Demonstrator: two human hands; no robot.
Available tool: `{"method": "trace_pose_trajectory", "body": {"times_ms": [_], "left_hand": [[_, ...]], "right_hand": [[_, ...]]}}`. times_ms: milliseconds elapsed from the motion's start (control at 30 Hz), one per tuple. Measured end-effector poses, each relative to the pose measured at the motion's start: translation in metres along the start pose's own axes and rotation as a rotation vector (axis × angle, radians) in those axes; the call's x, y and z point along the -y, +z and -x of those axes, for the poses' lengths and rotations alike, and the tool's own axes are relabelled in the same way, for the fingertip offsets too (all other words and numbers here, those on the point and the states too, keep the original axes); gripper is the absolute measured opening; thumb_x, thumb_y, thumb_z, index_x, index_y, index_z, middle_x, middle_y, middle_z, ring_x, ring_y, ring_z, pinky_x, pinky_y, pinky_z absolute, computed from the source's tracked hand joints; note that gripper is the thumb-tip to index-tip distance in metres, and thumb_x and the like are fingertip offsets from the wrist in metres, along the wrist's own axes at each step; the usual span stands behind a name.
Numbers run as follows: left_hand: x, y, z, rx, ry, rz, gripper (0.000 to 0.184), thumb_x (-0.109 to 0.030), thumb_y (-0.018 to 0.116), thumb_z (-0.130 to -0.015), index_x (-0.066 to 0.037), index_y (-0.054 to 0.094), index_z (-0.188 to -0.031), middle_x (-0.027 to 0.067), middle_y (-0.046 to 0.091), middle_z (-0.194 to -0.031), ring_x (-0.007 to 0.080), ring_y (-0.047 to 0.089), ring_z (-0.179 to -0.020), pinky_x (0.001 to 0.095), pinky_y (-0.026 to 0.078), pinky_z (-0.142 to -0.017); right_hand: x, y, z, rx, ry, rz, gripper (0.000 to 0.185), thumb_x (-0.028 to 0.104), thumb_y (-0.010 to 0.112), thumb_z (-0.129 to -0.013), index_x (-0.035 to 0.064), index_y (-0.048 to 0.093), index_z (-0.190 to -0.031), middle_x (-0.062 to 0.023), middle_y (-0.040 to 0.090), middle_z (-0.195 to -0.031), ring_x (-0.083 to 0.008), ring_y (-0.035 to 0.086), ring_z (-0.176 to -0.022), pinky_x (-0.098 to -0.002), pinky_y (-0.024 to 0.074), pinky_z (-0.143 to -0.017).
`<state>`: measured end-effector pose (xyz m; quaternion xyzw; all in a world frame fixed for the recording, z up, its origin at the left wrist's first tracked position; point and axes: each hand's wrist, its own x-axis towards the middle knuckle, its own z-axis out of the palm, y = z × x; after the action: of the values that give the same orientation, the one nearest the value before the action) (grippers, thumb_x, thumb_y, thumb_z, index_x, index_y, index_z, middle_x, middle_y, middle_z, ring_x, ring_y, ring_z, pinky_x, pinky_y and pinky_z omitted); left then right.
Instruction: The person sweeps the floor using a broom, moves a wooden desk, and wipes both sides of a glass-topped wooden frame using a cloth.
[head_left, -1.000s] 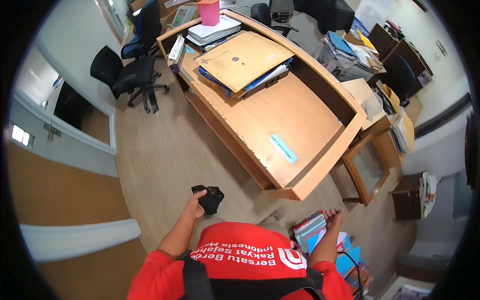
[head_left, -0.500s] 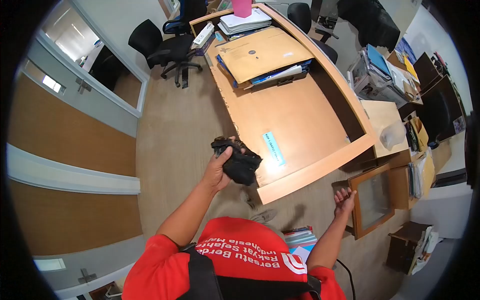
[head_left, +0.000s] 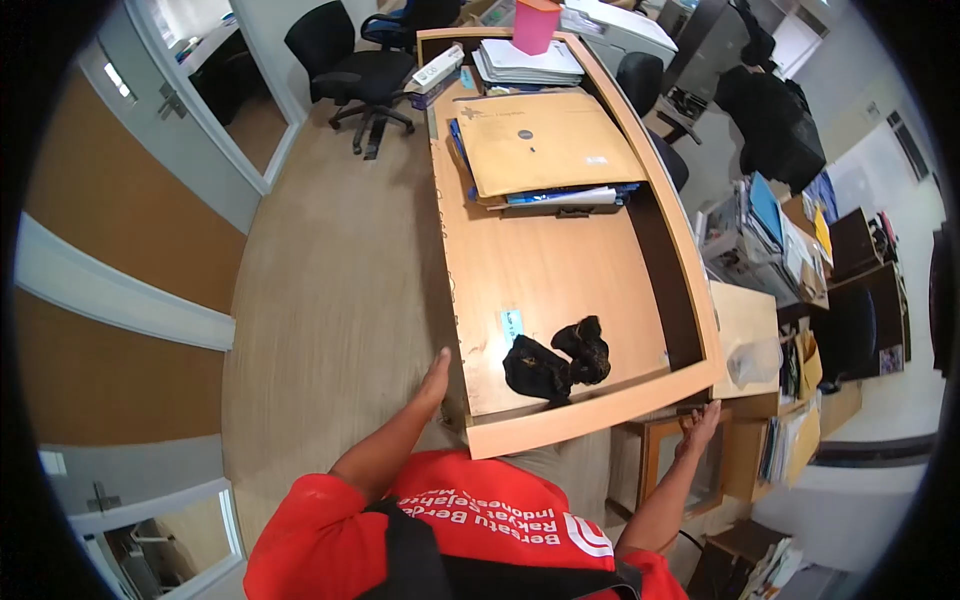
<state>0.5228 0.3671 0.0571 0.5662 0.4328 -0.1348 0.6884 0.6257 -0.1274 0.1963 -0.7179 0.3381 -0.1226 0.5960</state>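
A crumpled black cloth bundle [head_left: 538,370] lies on the wooden desk [head_left: 535,255], near its front rim. A second dark lump [head_left: 583,350] with brownish patches lies against it; whether the two are one piece I cannot tell. My left hand [head_left: 435,380] is beside the desk's left edge, fingers straight and nothing in them. By the front right corner is my right hand [head_left: 700,425], palm up, fingers stretched out and empty. Whether either hand touches the desk is unclear. A pale blue label [head_left: 512,325] is partly covered by the cloth.
A large brown envelope [head_left: 550,140] tops a pile of folders on the desk, with a paper stack [head_left: 525,62] and pink container [head_left: 536,25] behind. A glass-fronted wooden cabinet door [head_left: 690,460] stands low at right. Office chairs [head_left: 360,70] stand beyond the desk.
My left hand has let go of the black cloth, which now lies on the desk. Both hands are now at the desk's sides. The view has shifted, and the cabinet door appears further left.
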Motion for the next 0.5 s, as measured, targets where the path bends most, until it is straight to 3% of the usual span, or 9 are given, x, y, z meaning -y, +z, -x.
{"method": "trace_pose_trajectory", "body": {"times_ms": [33,167,233,267,333,367,433,467,500], "left_hand": [[-0.005,0.003,0.018,0.019,-0.268,0.141,0.083,-0.066,0.031,-0.090,-0.005,0.025,-0.145,0.0174,0.027,-0.148,0.0265,0.033,-0.132,0.0393,0.024,-0.109],[0.097,0.014,-0.043,0.004,-0.361,0.541,0.089,-0.072,0.029,-0.087,-0.001,0.036,-0.140,0.0183,0.042,-0.139,0.0265,0.045,-0.124,0.0386,0.034,-0.103],[0.132,0.008,-0.073,0.247,-0.229,0.386,0.099,-0.080,0.026,-0.080,-0.002,0.035,-0.141,0.0162,0.039,-0.141,0.0303,0.037,-0.129,0.0456,0.027,-0.106],[0.136,0.010,-0.069,0.210,-0.222,0.414,0.099,-0.080,0.026,-0.080,-0.002,0.035,-0.141,0.0162,0.039,-0.141,0.0303,0.037,-0.129,0.0456,0.027,-0.106],[0.126,0.021,-0.062,0.297,-0.036,0.609,0.096,-0.078,0.021,-0.083,0.000,0.045,-0.134,0.0158,0.049,-0.133,0.0273,0.045,-0.122,0.0404,0.031,-0.104],[0.123,0.029,-0.058,0.166,-0.067,0.574,0.094,-0.075,0.020,-0.086,0.002,0.049,-0.130,0.0161,0.054,-0.128,0.0253,0.051,-0.116,0.0370,0.036,-0.101],[0.116,0.050,-0.066,0.145,0.029,0.582,0.093,-0.075,0.021,-0.086,0.003,0.048,-0.130,0.0163,0.054,-0.128,0.0256,0.051,-0.115,0.0373,0.037,-0.101],[0.114,0.054,-0.072,0.142,0.105,0.571,0.093,-0.074,0.021,-0.086,0.003,0.047,-0.131,0.0165,0.054,-0.127,0.0258,0.052,-0.115,0.0375,0.037,-0.101],[0.117,0.052,-0.080,0.216,-0.033,0.720,0.076,-0.064,0.019,-0.093,-0.005,0.046,-0.133,0.0120,0.056,-0.125,0.0222,0.055,-0.111,0.0368,0.042,-0.097]], "right_hand": [[0.002,0.006,-0.018,0.045,0.027,0.028,0.080,0.061,0.050,-0.087,0.0185,0.020,-0.147,-0.0098,0.028,-0.148,-0.0324,0.037,-0.125,-0.0406,0.0454,-0.082],[-0.013,0.030,-0.091,0.042,-0.056,-0.064,0.073,0.050,0.047,-0.093,0.0133,0.016,-0.148,-0.0091,0.027,-0.148,-0.0256,0.033,-0.132,-0.0426,0.0342,-0.102],[-0.071,0.013,-0.169,0.257,-0.110,-0.333,0.056,0.040,0.046,-0.096,0.0051,0.034,-0.138,-0.0143,0.047,-0.131,-0.0252,0.044,-0.120,-0.0409,0.0380,-0.101],[-0.040,0.028,-0.137,0.117,-0.105,-0.297,0.055,0.039,0.049,-0.096,0.0019,0.037,-0.135,-0.0148,0.048,-0.126,-0.0243,0.050,-0.113,-0.0385,0.0415,-0.097],[-0.061,0.015,-0.176,0.192,-0.159,-0.044,0.062,0.042,0.049,-0.095,0.0003,0.034,-0.138,-0.0132,0.047,-0.129,-0.0239,0.049,-0.114,-0.0368,0.0409,-0.097],[-0.052,0.015,-0.168,0.295,0.014,-0.238,0.061,0.039,0.047,-0.096,0.0000,0.030,-0.141,-0.0128,0.044,-0.133,-0.0234,0.046,-0.118,-0.0363,0.0380,-0.100],[-0.059,0.017,-0.166,0.245,-0.157,-0.249,0.059,0.034,0.043,-0.099,0.0030,0.023,-0.145,-0.0120,0.037,-0.140,-0.0244,0.048,-0.117,-0.0374,0.0428,-0.096],[-0.056,0.015,-0.160,0.313,-0.142,-0.230,0.055,0.036,0.040,-0.099,0.0030,0.030,-0.141,-0.0115,0.046,-0.131,-0.0244,0.053,-0.109,-0.0373,0.0462,-0.091],[-0.052,0.019,-0.154,0.279,-0.149,-0.259,0.052,0.038,0.039,-0.099,0.0024,0.035,-0.137,-0.0108,0.051,-0.124,-0.0242,0.054,-0.105,-0.0365,0.0469,-0.089]]}}
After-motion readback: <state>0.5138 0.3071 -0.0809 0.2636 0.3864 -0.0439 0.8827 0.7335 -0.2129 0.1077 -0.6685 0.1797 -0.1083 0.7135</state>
